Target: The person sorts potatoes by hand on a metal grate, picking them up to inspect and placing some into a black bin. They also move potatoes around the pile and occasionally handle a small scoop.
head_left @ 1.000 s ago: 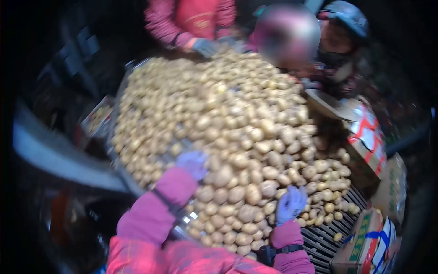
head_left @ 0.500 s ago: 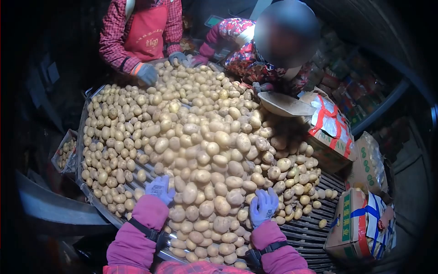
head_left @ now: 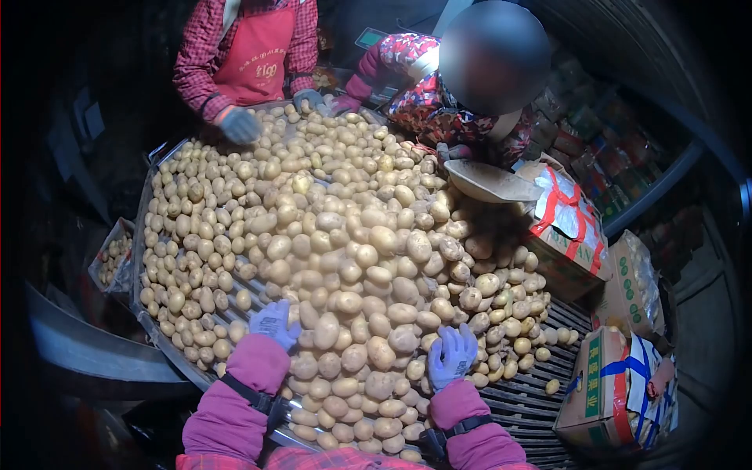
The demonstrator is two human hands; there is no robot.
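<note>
A: Pale-blue gloves, magenta sleeves. How do the two hands sit?

B: The left hand (head_left: 276, 323) lies palm down at the near left edge of the heap, with its fingers curled over into the potatoes (head_left: 352, 258). I cannot tell whether it clasps one. The right hand (head_left: 453, 356) lies flat on the near right slope, fingers spread and pointing away, gripping nothing.

A: And the potatoes themselves?

B: They are yellow-tan, smooth and mostly oval, from small to large. They are heaped thick in the middle and thin out to a single layer on the left. They rest on a dark slatted bed (head_left: 525, 399). Its bare bars show at the near right, where a few strays lie apart.

A: What is beside that?

B: A cardboard box (head_left: 599, 388) with green print and blue and red bands stands off the bed's right corner. Farther up that side is a box with red tape (head_left: 568, 227), and a shallow pan (head_left: 489, 182) sits near it at the heap's edge. On the left, below the rim, a small crate (head_left: 110, 262) holds more potatoes.

A: At the far end?

B: A co-worker's gloved hand (head_left: 239, 125) rests on the pile. It belongs to a person in a red apron (head_left: 254, 59). A second person in a patterned jacket (head_left: 415, 94) leans over the far right.
</note>
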